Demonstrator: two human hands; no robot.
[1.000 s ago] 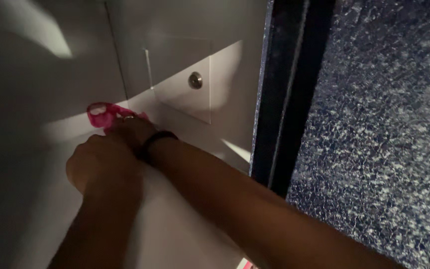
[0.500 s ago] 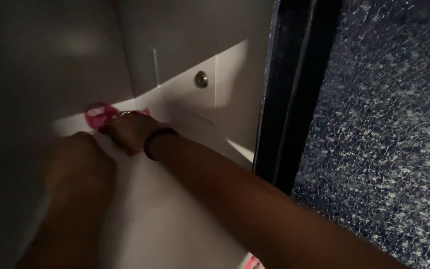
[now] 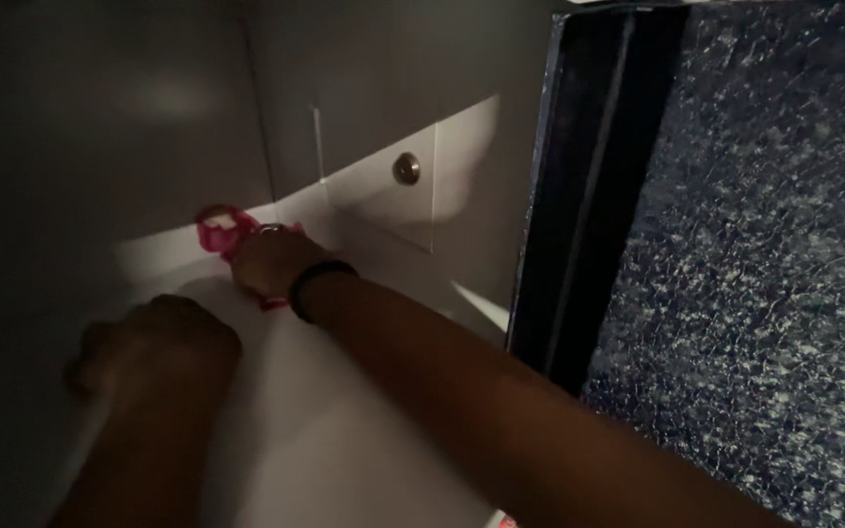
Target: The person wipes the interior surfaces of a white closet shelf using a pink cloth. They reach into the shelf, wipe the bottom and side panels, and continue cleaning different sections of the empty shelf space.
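Right grip [image 3: 268, 262] closed around pink cloth [image 3: 219, 231], pressing it onto the pale floor of a cabinet [image 3: 344, 430], deep in the back left corner. Left grip [image 3: 158, 342] curled loosely, empty as far as can be seen, blurred and in shadow, near the cloth but apart from it. Largest in view: speckled dark blue door [image 3: 755, 264] at right, with black edge [image 3: 589, 196] beside it. Next, grey cabinet walls, left one dark, back one partly lit. Then a pale panel [image 3: 383, 186] on the back wall, just behind the right wrist. Black band [image 3: 313, 284] around that wrist. Smallest: round metal lock [image 3: 406, 168] on the panel, above and right of the cloth.
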